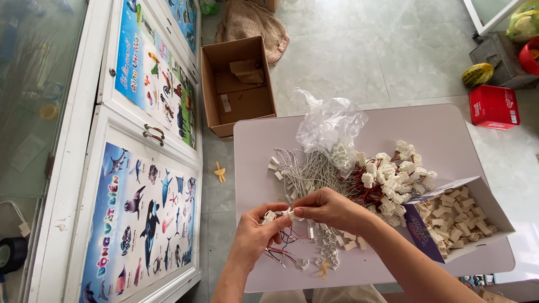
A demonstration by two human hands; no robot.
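My left hand (255, 235) holds a small white plastic connector with thin red and black wires hanging below it. My right hand (328, 209) pinches another small white connector piece right against it, fingertips of both hands meeting above the near edge of a low white table (449, 134). Just behind the hands lies a bundle of grey wires (306, 174) with white ends. To its right is a heap of white connectors on red wires (393, 179). A few finished pieces (331, 247) lie loose under my right wrist.
A crumpled clear plastic bag (331, 126) lies at the table's middle. A small open box of cream plastic parts (457, 219) stands at the right edge. On the tiled floor are an open cardboard box (238, 84), a red box (494, 106) and cabinet doors with animal posters (146, 168).
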